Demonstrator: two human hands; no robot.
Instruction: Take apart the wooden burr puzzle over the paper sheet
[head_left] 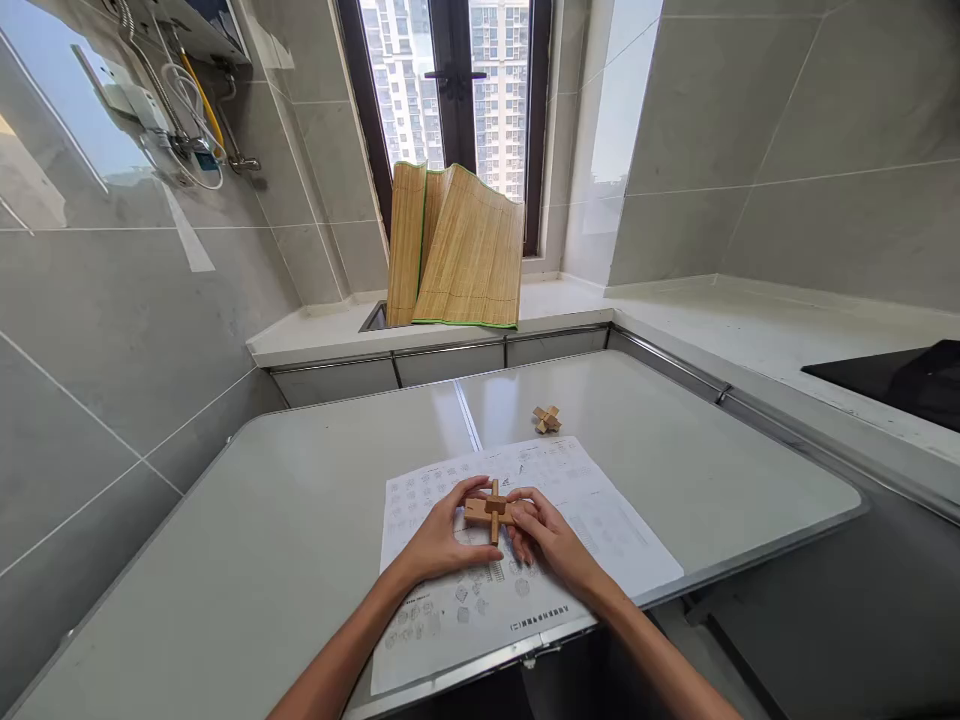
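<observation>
Between my hands is a wooden interlocking puzzle (493,507), a cross of light brown pieces with one bar standing across a flat one. My left hand (444,535) curves around its left side, thumb near the lower end of the upright bar and fingertips near the top. My right hand (546,538) pinches the right end of the flat piece. Under both hands lies a printed sheet (615,535) with small puzzle diagrams, partly covered by them. Beyond its far edge sits a second, star-shaped wooden puzzle (547,419).
The white folding table (300,520) has a seam and a metal front edge. Behind it, a bamboo mat (472,255) stands folded on the white counter (570,296) before a window. A black cooktop (900,375) is at the right; pipes and cables (184,120) hang upper left.
</observation>
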